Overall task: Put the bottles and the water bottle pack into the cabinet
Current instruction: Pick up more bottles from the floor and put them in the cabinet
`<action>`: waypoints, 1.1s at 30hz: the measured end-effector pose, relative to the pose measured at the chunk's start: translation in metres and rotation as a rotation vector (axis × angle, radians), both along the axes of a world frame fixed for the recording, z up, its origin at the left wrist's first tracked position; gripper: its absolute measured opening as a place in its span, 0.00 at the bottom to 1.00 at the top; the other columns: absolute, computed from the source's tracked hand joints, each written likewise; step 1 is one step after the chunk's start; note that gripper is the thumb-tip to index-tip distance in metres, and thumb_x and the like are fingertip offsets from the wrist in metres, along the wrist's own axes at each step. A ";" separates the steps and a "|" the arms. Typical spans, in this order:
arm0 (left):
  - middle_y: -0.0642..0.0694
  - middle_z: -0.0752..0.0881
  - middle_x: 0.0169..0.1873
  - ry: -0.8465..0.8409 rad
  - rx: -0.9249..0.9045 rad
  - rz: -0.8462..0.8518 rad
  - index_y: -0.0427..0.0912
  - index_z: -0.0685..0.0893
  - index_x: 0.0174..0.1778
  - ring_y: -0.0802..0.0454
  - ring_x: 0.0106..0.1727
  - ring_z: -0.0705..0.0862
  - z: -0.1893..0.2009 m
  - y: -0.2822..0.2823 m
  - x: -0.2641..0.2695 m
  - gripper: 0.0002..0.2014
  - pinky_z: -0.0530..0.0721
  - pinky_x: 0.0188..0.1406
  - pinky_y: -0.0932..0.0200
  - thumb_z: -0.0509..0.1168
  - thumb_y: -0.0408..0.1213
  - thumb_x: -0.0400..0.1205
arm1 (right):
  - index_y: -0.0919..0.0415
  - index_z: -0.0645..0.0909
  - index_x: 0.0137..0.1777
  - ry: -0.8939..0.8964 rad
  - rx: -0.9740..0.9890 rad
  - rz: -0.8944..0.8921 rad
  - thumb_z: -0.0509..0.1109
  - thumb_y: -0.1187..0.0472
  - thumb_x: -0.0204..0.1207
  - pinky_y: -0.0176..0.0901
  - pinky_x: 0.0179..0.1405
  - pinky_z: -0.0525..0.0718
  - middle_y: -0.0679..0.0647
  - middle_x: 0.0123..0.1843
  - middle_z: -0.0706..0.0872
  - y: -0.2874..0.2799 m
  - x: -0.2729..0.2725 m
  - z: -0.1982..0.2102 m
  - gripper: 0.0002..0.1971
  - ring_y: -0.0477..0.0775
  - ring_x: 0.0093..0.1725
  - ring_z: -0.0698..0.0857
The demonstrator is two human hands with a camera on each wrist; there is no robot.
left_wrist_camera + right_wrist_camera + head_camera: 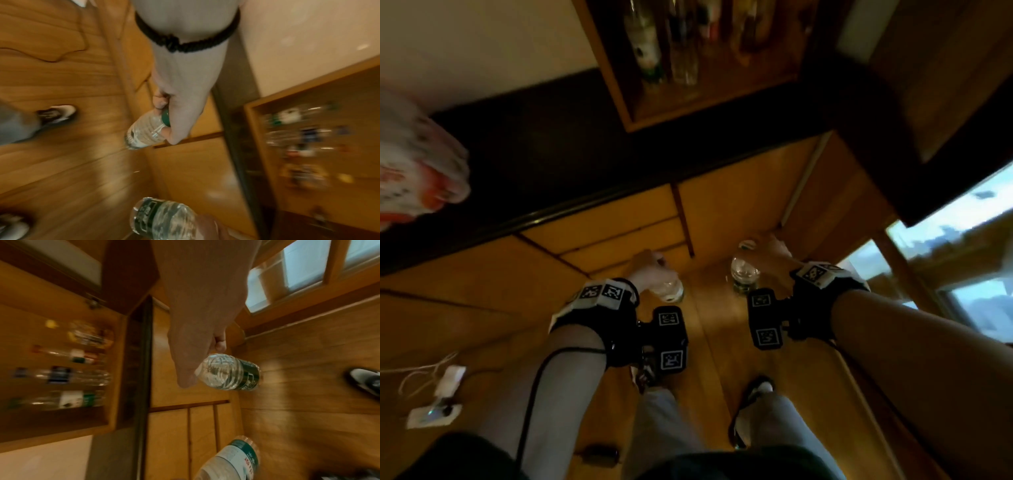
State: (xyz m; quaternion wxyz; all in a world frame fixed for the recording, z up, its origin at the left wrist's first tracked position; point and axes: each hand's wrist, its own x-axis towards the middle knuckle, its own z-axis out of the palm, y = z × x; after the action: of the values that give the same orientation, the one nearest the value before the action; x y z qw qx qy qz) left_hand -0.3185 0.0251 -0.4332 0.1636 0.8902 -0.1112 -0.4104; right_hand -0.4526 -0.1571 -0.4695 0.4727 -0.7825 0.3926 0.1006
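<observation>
My left hand (650, 270) grips a clear bottle (671, 291) by its neck; the left wrist view shows its green cap and white-green label (144, 129) under the hand (164, 104). A second clear bottle (744, 270) with a dark green label (230, 373) hangs by its top from my right hand (770, 250) (197, 353). Both bottles hang low above the wooden floor. Up above, the wooden cabinet (633, 113) stands open, with several bottles upright inside. At the left edge, a wrapped water bottle pack (414, 171) lies on the dark counter.
The cabinet's open door (945, 85) juts out at upper right. Lower drawers (619, 226) face me under the counter. A white power strip with cable (448, 380) lies on the floor at left. My feet (753, 404) stand below. A window (962, 212) is at right.
</observation>
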 end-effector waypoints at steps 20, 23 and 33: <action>0.42 0.76 0.23 -0.352 -0.399 -0.128 0.40 0.80 0.29 0.52 0.22 0.72 0.213 -0.124 0.114 0.10 0.71 0.27 0.57 0.72 0.37 0.74 | 0.65 0.88 0.50 -0.392 -0.227 0.054 0.74 0.58 0.71 0.51 0.47 0.85 0.56 0.43 0.86 -0.115 0.081 0.228 0.12 0.53 0.46 0.85; 0.49 0.74 0.14 -0.386 -0.407 -0.083 0.44 0.76 0.18 0.54 0.19 0.74 0.209 -0.145 0.142 0.18 0.71 0.21 0.62 0.72 0.37 0.73 | 0.61 0.88 0.49 -0.342 -0.230 0.042 0.75 0.57 0.70 0.43 0.39 0.80 0.54 0.42 0.85 -0.134 0.105 0.225 0.11 0.52 0.45 0.84; 0.42 0.89 0.42 -0.342 -0.367 -0.001 0.36 0.88 0.47 0.46 0.45 0.89 0.183 -0.193 0.228 0.19 0.80 0.28 0.61 0.76 0.45 0.65 | 0.64 0.86 0.51 -0.245 -0.202 -0.064 0.74 0.55 0.73 0.47 0.46 0.81 0.54 0.42 0.84 -0.187 0.174 0.194 0.13 0.54 0.46 0.84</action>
State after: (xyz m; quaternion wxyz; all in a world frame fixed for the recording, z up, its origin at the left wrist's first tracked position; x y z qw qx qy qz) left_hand -0.0906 -0.1679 -0.2500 0.3012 0.9020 -0.2103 -0.2268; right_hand -0.2784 -0.3439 -0.2751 0.4387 -0.8196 0.3650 -0.0508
